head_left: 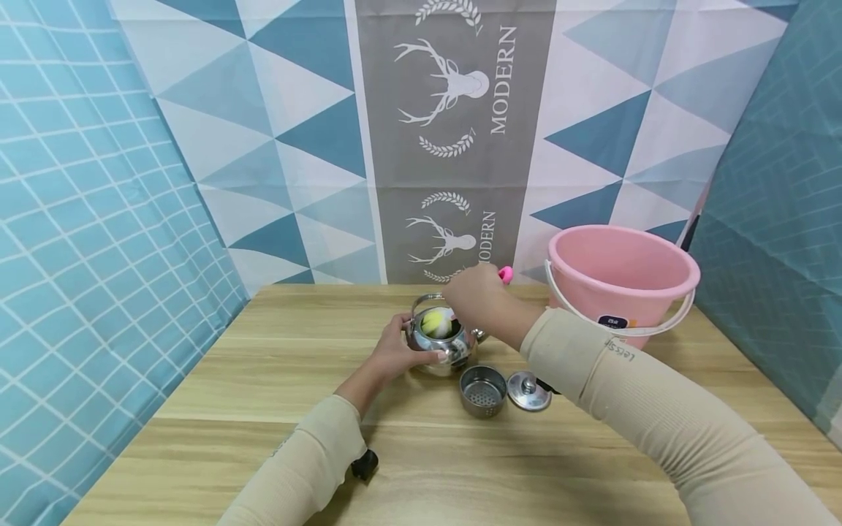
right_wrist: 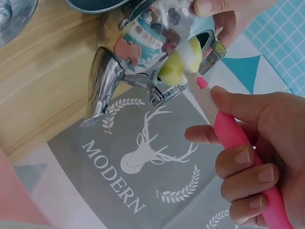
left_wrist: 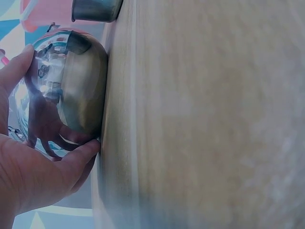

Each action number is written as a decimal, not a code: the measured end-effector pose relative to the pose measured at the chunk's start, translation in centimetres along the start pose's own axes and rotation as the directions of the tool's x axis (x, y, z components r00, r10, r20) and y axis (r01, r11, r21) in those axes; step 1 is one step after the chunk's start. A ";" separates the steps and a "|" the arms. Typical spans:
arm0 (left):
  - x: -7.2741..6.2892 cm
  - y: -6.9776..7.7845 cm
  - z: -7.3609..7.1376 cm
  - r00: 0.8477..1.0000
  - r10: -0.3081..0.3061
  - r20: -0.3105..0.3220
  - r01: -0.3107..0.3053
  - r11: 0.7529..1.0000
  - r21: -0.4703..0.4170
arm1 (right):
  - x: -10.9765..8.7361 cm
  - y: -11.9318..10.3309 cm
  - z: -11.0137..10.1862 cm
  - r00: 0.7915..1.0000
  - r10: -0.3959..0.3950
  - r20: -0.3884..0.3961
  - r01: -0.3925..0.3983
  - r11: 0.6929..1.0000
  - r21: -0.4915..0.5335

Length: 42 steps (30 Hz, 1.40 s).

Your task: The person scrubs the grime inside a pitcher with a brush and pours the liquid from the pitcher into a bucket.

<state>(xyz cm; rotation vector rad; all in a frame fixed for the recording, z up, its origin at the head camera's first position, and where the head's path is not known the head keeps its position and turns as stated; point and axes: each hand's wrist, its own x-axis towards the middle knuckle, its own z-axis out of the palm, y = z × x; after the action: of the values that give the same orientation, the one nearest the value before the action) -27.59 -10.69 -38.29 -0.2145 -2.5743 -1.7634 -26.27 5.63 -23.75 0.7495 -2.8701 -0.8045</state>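
Observation:
A shiny steel teapot [head_left: 463, 349] stands uncovered on the wooden table, its spout [right_wrist: 102, 88] towards the right. My left hand [head_left: 398, 352] holds the pot's body from the left, thumb on the near side and fingers around the far side. My right hand [head_left: 480, 296] grips the pink and white handle [right_wrist: 232, 132] of a sponge brush above the pot. The brush's yellow and white head [head_left: 435, 323] sits in the pot's mouth; its lower part is hidden inside. The pot's bail handle [head_left: 421, 299] stands up behind the opening.
A perforated steel strainer [head_left: 479, 410] and the pot's lid [head_left: 528, 392] lie on the table just in front of the pot. At the back right stands a pink bucket [head_left: 579, 296] with a white handle. Patterned sheets [head_left: 316, 146] hang behind and at both sides.

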 end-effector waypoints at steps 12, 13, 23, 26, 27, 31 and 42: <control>-0.1 0.1 0.0 1.000 -0.009 -0.002 0.009 1.000 0.006 | -0.2 0.6 -0.4 1.000 0.011 0.025 -0.012 1.000 0.014; -0.1 0.1 0.0 1.000 -0.008 -0.004 0.008 1.000 0.007 | -0.3 0.7 -0.5 0.999 0.011 0.031 -0.012 1.000 0.018; -0.1 0.2 0.1 1.000 -0.013 -0.001 0.013 1.000 0.007 | -0.5 1.2 -0.9 0.996 0.005 0.084 -0.008 0.999 0.040; -0.1 0.1 0.0 1.000 -0.017 0.000 0.017 1.000 0.008 | -0.6 1.4 -1.1 0.996 0.003 0.087 -0.007 0.999 0.039; -0.1 0.2 0.0 1.000 -0.019 0.001 0.019 1.000 0.009 | -0.6 1.4 -1.1 0.996 0.003 0.086 -0.006 0.999 0.037; -0.1 0.1 -0.1 1.000 -0.023 0.005 0.023 1.000 0.012 | -0.6 1.5 -1.3 0.996 -0.003 0.091 0.000 1.000 0.030; -0.1 0.2 0.0 1.000 -0.030 0.006 0.030 0.999 0.016 | -0.4 1.6 -1.6 0.996 -0.004 0.089 0.000 0.999 0.038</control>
<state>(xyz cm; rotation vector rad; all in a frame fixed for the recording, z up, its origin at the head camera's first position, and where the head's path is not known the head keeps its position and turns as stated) -27.47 -10.67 -38.14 -0.1824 -2.6083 -1.7539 -26.29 6.29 -21.51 0.7389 -2.9720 -0.8066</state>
